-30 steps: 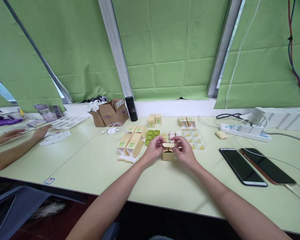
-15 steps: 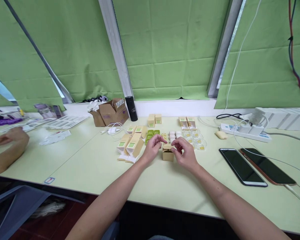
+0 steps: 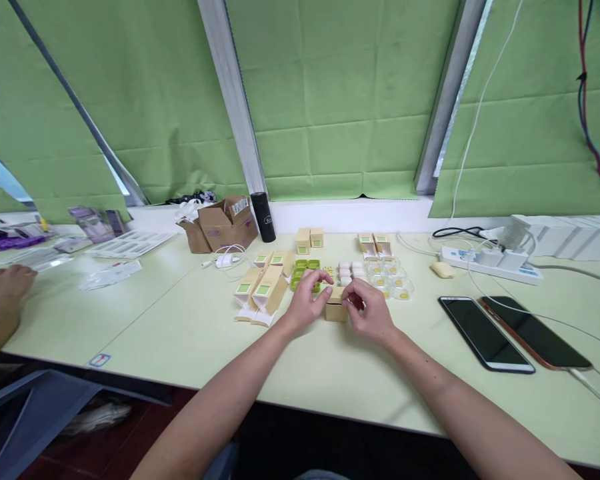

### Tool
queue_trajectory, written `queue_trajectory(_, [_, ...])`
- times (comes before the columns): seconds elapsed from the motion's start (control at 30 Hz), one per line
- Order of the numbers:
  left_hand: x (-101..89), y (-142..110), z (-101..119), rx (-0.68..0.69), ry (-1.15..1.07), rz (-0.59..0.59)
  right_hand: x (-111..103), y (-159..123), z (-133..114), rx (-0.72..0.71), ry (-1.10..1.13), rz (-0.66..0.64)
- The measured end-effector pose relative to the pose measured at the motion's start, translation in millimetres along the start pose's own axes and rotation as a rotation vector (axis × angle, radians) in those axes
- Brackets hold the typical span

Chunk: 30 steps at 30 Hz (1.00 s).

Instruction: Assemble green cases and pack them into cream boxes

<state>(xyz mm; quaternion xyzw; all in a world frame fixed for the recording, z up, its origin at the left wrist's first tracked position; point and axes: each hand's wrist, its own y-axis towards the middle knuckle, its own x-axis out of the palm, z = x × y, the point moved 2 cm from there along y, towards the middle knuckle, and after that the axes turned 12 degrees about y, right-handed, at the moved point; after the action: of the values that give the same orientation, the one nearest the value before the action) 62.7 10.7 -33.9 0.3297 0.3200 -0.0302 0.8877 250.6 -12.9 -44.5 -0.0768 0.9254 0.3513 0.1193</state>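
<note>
A small tan cardboard box (image 3: pixel 336 311) stands on the table between my hands, its top flap lowered with a dark slit along the front edge. My left hand (image 3: pixel 306 300) is at the box's left side, thumb and index finger apart, the thumb tip by the lid. With bent fingers, my right hand (image 3: pixel 367 307) pinches the box at the right end of its lid. Just behind are green square cups (image 3: pixel 305 267), small yellow pieces (image 3: pixel 329 273), white blocks (image 3: pixel 351 270) and clear round cups with yellow centres (image 3: pixel 390 277).
Open tan boxes (image 3: pixel 265 291) lie left of my hands; two more boxes (image 3: pixel 310 239) and an open pair (image 3: pixel 375 247) stand behind. A black bottle (image 3: pixel 263 217), brown carton (image 3: pixel 225 230), power strip (image 3: pixel 490 265) and two phones (image 3: pixel 485 333) surround them. A co-worker's hand (image 3: pixel 7 283) is far left.
The box's top flap has gone from raised to lowered. My left fingers have come off the flap, and my right fingers have moved down to its edge. The co-worker's hands have drawn back left.
</note>
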Motion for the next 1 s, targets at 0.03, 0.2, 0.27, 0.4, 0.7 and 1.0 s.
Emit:
queue_trajectory(0.03, [0.4, -0.4, -0.1, 0.005, 0.001, -0.002, 0.1, -0.2, 0.1, 0.005, -0.001, 0.000])
queue_trajectory(0.2, [1.3, -0.4, 1.0, 0.009, -0.007, -0.016, 0.7, -0.6, 1.2, -0.002, -0.011, -0.007])
queue_trajectory(0.27, [1.1, 0.0, 1.8, 0.007, -0.010, -0.013, 0.9, -0.6, 1.9, -0.005, -0.019, -0.006])
queue_trajectory(0.4, [0.1, 0.3, 4.3, 0.018, 0.000, -0.015, 0.7, -1.0, 3.1, -0.017, -0.031, -0.007])
queue_trajectory(0.7, [-0.5, -0.7, 7.4, 0.028, 0.026, -0.025, -1.1, -1.2, 4.3, -0.042, -0.047, -0.033])
queue_trajectory(1.0, [2.7, -1.5, 3.8, 0.066, 0.077, -0.051, -1.0, -1.6, 8.4, -0.042, -0.047, -0.044])
